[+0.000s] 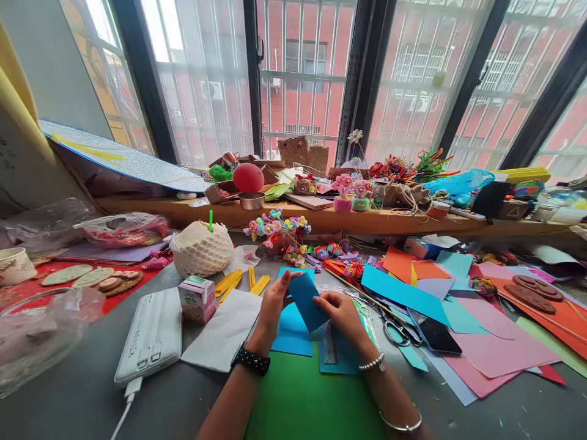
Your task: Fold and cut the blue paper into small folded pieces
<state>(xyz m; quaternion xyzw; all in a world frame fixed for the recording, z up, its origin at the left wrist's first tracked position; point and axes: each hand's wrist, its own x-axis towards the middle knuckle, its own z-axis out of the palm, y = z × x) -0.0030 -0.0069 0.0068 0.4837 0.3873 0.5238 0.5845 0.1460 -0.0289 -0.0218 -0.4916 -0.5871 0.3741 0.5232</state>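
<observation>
A small blue paper rectangle (pixel 306 305) is held up and tilted between my two hands. My left hand (pixel 274 302) grips its upper left edge, with the thumb near the top. On its right edge, my right hand (pixel 340 308) pinches the paper between thumb and fingers. Beneath lie larger blue sheets (pixel 293 342) on a green mat (pixel 293 397). A clear ruler (pixel 329 345) rests on the blue sheet under my right hand. Scissors (pixel 397 333) lie to the right of that hand.
At left stand a white power bank (pixel 151 336) with a cable, a small pink box (pixel 197 299) and a netted coconut (pixel 202 247). Coloured paper sheets (pixel 504 336) and a phone (pixel 435 333) spread at right. Crafts crowd the wooden sill (pixel 197 211) below the windows.
</observation>
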